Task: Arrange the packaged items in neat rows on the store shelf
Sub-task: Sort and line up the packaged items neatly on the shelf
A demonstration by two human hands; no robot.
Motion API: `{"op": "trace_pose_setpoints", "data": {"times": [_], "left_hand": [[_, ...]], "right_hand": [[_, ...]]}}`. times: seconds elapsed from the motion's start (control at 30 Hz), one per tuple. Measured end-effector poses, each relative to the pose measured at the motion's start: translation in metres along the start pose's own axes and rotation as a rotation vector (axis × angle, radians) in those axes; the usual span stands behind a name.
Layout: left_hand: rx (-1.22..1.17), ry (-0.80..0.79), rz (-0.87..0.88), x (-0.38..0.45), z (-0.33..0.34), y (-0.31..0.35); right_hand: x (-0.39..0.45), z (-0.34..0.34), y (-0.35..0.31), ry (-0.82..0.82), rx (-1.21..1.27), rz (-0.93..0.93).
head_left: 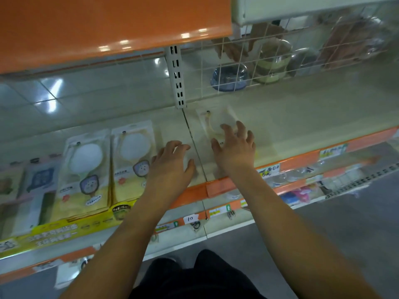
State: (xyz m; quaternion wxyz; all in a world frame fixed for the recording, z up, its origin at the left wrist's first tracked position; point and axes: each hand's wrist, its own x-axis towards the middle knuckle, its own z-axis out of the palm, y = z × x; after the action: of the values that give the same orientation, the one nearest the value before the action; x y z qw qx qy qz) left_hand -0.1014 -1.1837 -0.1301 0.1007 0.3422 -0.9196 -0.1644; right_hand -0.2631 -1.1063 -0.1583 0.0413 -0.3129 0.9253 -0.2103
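Shelf: cream surface with an orange front edge; I see it from above, both my arms reaching over it.

Left hand: over the bare shelf just right of the packages, fingers spread and lightly bent, gripping nothing.

Right hand: fingers spread wide, reaching over the near end of a clear package that lies flat on the shelf. I cannot tell whether the fingertips touch it.

Clear package: holds a pale long-handled item; it sits alone, just right of the shelf seam, apart from the rest.

Yellow packages: two side by side to the left of my left hand, each showing a round white item. Further packages lie left of these, blurred.

Wire grid: behind the shelf at upper right, with bowls beyond it.

Price labels: on the orange edge.
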Motion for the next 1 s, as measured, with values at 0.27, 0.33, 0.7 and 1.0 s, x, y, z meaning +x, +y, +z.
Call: {"op": "trace_pose_setpoints", "data": {"times": [0.27,0.33,0.7,1.0], "left_hand": [[-0.046,-0.015,-0.007,0.013,-0.002,0.009],[-0.054,-0.026,-0.002,0.015,-0.002,0.009],[-0.064,0.007,-0.022,0.025,-0.003,0.009],[-0.062,0.021,-0.054,0.022,-0.004,0.012]], "right_hand": [[0.007,-0.003,0.001,-0.132,-0.076,0.049],[0.009,-0.003,0.001,-0.151,-0.090,0.037],[0.029,-0.018,-0.009,-0.231,-0.183,0.012],[0.029,-0.016,-0.013,-0.243,-0.140,-0.010]]}}
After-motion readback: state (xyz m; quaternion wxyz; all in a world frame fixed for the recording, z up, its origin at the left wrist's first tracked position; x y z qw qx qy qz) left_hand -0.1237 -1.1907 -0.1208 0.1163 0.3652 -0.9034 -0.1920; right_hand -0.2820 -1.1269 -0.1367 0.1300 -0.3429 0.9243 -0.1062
